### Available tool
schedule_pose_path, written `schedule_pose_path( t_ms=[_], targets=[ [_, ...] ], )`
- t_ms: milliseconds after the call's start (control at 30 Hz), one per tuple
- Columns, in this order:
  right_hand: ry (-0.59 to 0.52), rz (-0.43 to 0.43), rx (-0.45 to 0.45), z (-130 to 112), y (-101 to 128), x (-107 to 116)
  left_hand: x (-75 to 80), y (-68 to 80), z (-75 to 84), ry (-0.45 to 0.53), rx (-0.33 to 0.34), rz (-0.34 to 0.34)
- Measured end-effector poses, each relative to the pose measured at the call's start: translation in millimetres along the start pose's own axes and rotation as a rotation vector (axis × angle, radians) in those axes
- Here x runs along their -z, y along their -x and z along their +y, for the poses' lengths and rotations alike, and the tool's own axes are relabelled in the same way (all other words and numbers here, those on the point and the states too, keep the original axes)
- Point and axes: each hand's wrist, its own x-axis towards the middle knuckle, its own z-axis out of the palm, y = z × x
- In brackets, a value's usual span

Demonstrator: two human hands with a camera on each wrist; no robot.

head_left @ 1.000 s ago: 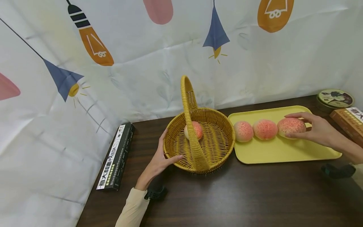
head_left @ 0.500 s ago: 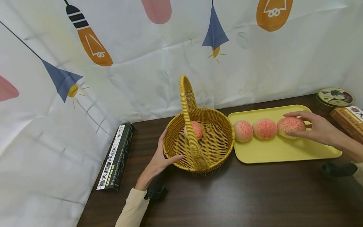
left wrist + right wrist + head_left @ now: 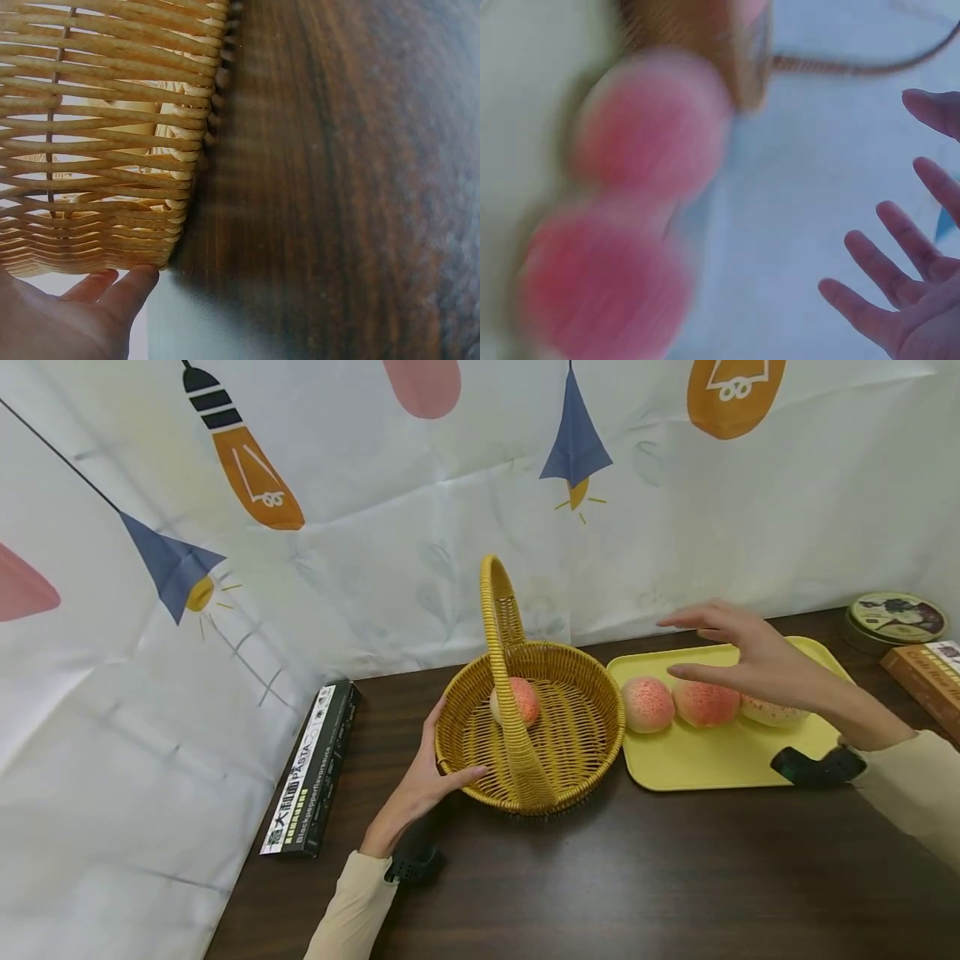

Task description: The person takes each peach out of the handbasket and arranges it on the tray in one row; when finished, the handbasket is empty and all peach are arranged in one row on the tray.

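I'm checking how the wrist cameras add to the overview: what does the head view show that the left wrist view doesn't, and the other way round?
Only the head view shows the yellow tray with three peaches, the peach in the basket, the right hand open above the tray, and the pasta box.

Only the left wrist view shows the basket's weave close up, with light through its gaps.

Both show the wicker basket, the left hand on its side, and the dark table.

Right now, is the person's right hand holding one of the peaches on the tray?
No, the right hand hovers open above the tray, fingers spread, with the three peaches lying free beneath it.
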Motion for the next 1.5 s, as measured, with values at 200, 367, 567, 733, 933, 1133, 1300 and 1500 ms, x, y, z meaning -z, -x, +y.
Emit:
schedule_pose_path(
  t_ms=[200,367,567,733,933,1133,1300,1500],
  targets=[
    [-0.102,-0.12,0.097,-52,-52,-30,0.0,-1.8,0.8,-0.013,0.001,-0.012],
    [-0.142,-0.226,0.13,-68,-92,-61,0.1,-1.6,0.8,-0.02,0.005,-0.008],
    [-0.158,-0.373,0.063,-64,-121,-104,0.4,1.4,0.4,-0.024,0.024,-0.004],
    [-0.167,-0.448,0.032,-53,-132,-133,-0.8,1.3,0.6,-0.031,0.026,-0.014],
    [-0.205,-0.519,0.0,-40,-140,-153,-0.1,1.2,1.6,-0.036,0.012,-0.011],
    [-0.255,-0.609,-0.103,-31,-143,-159,0.6,1.3,3.2,-0.05,0.011,0.006],
    [-0.259,-0.664,-0.096,-29,-142,-158,0.7,0.5,2.8,-0.037,0.004,0.002],
    [-0.209,-0.68,-0.054,-30,-136,-160,-0.1,-0.3,0.6,-0.033,0.002,-0.002]
  ],
)
